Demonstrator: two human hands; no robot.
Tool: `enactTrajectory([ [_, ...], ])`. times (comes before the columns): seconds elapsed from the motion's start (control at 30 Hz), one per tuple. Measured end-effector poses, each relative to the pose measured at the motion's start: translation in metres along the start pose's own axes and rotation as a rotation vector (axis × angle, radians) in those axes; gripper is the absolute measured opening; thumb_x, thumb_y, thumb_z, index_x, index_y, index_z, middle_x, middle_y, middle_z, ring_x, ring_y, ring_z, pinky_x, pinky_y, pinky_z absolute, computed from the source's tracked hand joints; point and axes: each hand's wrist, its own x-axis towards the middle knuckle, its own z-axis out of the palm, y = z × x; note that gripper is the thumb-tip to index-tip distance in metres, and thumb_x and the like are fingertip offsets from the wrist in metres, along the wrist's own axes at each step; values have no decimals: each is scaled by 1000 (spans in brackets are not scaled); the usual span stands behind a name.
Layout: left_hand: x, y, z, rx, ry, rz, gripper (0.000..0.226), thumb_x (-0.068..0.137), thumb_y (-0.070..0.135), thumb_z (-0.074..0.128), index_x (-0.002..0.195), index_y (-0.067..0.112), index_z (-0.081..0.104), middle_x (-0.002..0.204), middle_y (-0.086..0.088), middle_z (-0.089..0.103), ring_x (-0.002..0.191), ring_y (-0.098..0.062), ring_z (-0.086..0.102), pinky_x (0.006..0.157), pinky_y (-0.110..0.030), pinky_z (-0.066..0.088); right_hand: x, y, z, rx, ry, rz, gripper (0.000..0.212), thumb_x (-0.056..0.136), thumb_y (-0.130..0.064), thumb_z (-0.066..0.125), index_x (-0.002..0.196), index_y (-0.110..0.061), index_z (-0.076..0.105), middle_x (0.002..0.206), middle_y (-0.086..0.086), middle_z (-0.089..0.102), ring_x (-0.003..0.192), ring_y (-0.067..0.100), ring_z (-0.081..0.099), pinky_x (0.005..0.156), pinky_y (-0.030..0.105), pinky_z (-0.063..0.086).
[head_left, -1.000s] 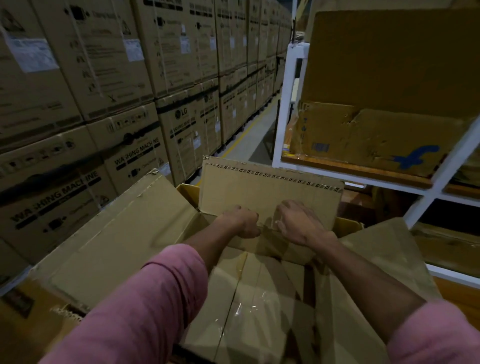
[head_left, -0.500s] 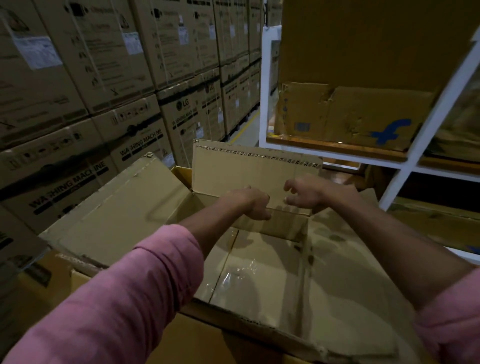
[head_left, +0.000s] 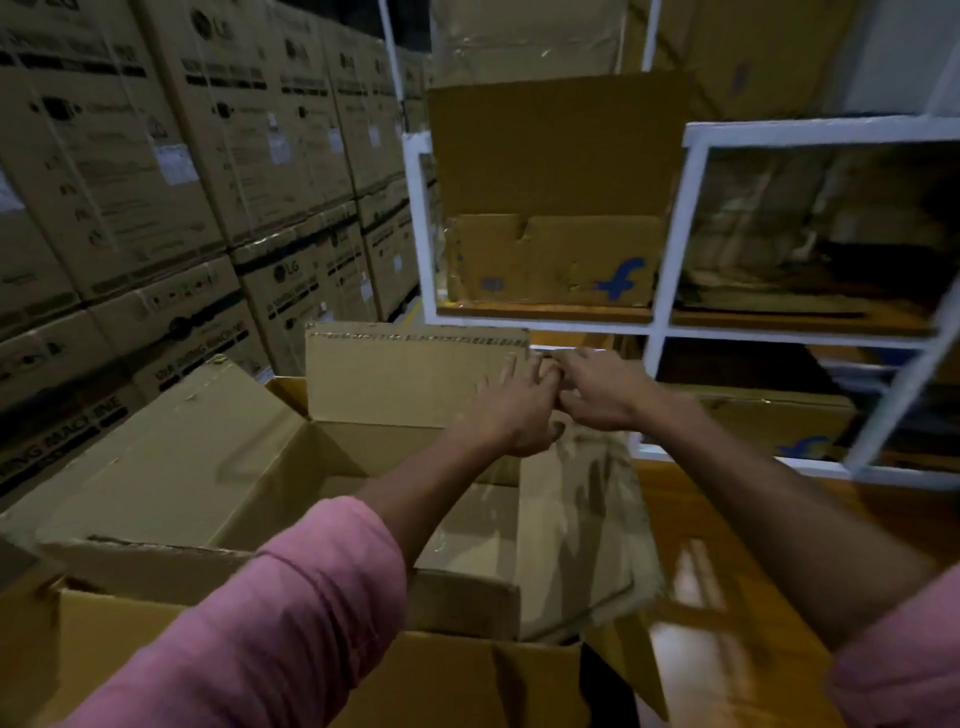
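Open box (head_left: 467, 603) sits low in front of you. Hands close together at its upright far flap (head_left: 405, 379): left hand (head_left: 511, 410) spread flat on it, right hand (head_left: 597, 400) alongside, grip too blurred to tell.

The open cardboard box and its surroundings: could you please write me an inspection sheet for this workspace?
Surface: glossy wooden surface right of the box; lower carton beneath it.
Job's things: open cardboard box, nothing seen inside; rear flap upright.
Clutter: nothing seen.
Grippers: left hand open, fingers against the rear flap; right hand at that flap's right corner, grip blurred.
Cables: nothing seen.
Surroundings: stacked washing machine cartons on the left; white rack ahead, holding a worn carton.
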Motion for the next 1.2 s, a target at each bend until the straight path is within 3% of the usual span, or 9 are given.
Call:
enactTrajectory([
  [0.2, -20, 70, 16, -91, 100, 86, 86, 100, 41, 57, 164, 21, 4, 172, -7, -6, 157, -38, -7, 120, -68, 15, -81, 36, -6, -13, 111, 132, 61, 102, -49, 43, 156, -26, 28, 164, 6, 28, 151, 33, 22, 116, 62, 23],
  [0.43, -19, 172, 15, -111, 79, 242, 80, 99, 45, 57, 163, 21, 14, 172, -9, -2, 157, -38, -5, 119, -68, 13, -160, 108, -21, -17, 114, 343, 70, 100, -55, 47, 160, -28, 23, 168, 4, 22, 154, 32, 19, 118, 61, 23],
  [0.7, 5, 300, 19, -105, 73, 420, 76, 99, 43, 58, 161, 18, 20, 172, -10, 2, 157, -38, -3, 119, -70, 16, -238, 213, -43, -34, 152, 437, 67, 100, -52, 50, 158, -27, 28, 164, 5, 32, 150, 34, 29, 114, 63, 29],
  [0.83, 28, 374, 25, -144, 92, 487, 74, 98, 38, 60, 159, 16, 24, 171, -10, 7, 156, -39, 0, 117, -70, 19, -268, 276, -57, -25, 172, 411, 60, 100, -42, 52, 155, -27, 35, 160, 5, 38, 145, 33, 35, 112, 58, 33],
  [1.0, 68, 477, 27, -158, 138, 489, 71, 94, 34, 65, 154, 10, 33, 162, -15, 23, 150, -41, 14, 114, -69, 29, -300, 361, -86, -43, 183, 310, 70, 85, -24, 71, 149, -20, 43, 152, 10, 46, 136, 33, 45, 109, 54, 42],
  [1.1, 91, 533, 25, -268, 211, 460, 74, 93, 29, 65, 155, 10, 30, 157, -15, 30, 144, -39, 23, 110, -65, 34, -312, 408, -107, -54, 256, 253, 68, 81, -14, 68, 146, -14, 48, 145, 13, 53, 130, 33, 50, 106, 49, 45],
  [1.2, 103, 571, 24, -437, 271, 439, 69, 94, 27, 62, 154, 13, 30, 155, -12, 34, 141, -38, 29, 110, -62, 36, -323, 450, -120, -25, 333, 235, 54, 90, -15, 63, 143, -13, 53, 142, 12, 57, 128, 32, 53, 105, 49, 46],
])
